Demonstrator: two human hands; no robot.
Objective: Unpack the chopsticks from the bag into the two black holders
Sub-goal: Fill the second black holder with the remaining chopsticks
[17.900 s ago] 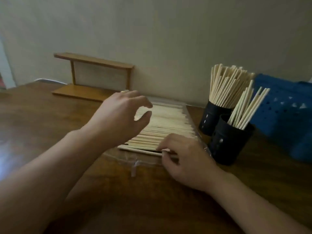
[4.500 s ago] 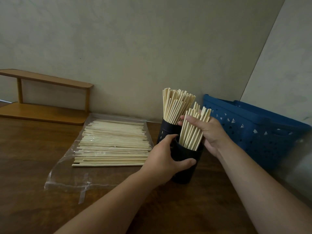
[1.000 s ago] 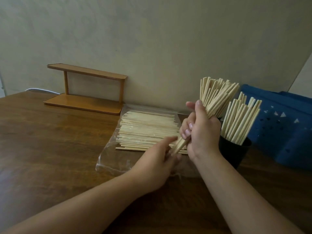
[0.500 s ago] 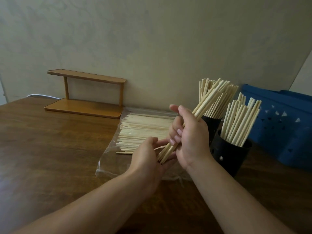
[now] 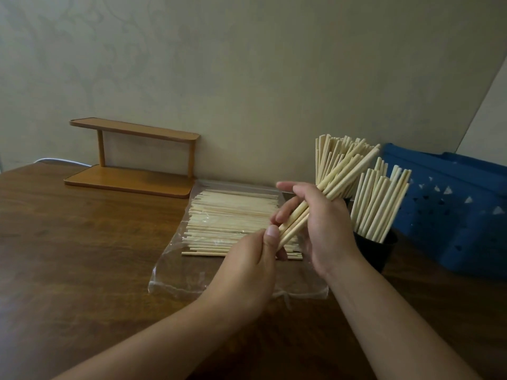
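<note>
A small bundle of chopsticks [image 5: 323,196] is held tilted above the bag [image 5: 175,270], gripped around its middle by the right hand [image 5: 323,229] and pinched at its lower ends by the left hand [image 5: 247,272]. Behind it, a thick layer of chopsticks is seen lying in the open bag on the table [image 5: 68,270]. The near black holder [image 5: 375,248] is partly filled; the far holder's body is hidden, though its sticks [image 5: 337,154] look packed. The task is judged roughly half done.

Wall [image 5: 247,64]: plain beige, dimly lit.
Counter [image 5: 68,256]: dark brown wood.
Shelf [image 5: 131,157]: small two-tier wooden stand against the wall.
</note>
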